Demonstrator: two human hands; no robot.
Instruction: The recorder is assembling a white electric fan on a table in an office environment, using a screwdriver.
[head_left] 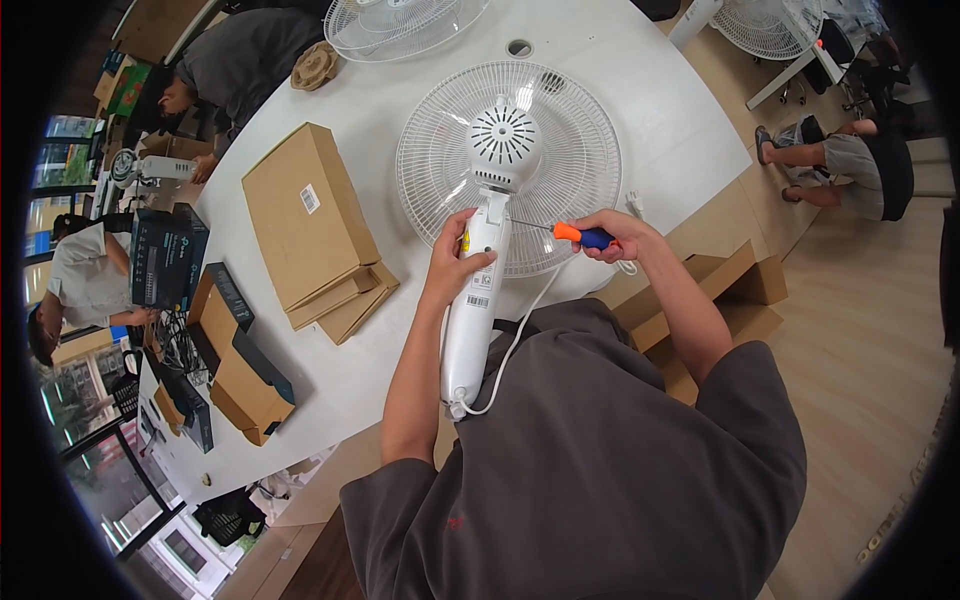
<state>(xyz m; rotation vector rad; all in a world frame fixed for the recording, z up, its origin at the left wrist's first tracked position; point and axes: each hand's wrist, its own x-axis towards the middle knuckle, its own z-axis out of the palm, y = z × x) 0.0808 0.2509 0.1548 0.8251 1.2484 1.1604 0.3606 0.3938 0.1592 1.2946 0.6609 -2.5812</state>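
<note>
A white electric fan lies face down on the white table, its round wire grille (425, 150) flat and its vented motor housing (503, 140) on top. The fan's white neck (468, 340) runs toward my body. My left hand (460, 255) is closed around the upper part of this neck, just below the motor housing. In my right hand (615, 236) is a screwdriver (566, 232) with an orange and blue handle. Its thin shaft points left to the side of the neck near the joint; whether the tip sits in a screw cannot be made out. A white power cord (520, 335) loops beside the neck.
Flat cardboard boxes (310, 220) lie left of the fan. Opened dark boxes (240, 350) and cables (178, 345) are farther left. Another fan grille (405, 30) rests at the far edge. An open carton (730, 290) stands at right. Other people are around the table.
</note>
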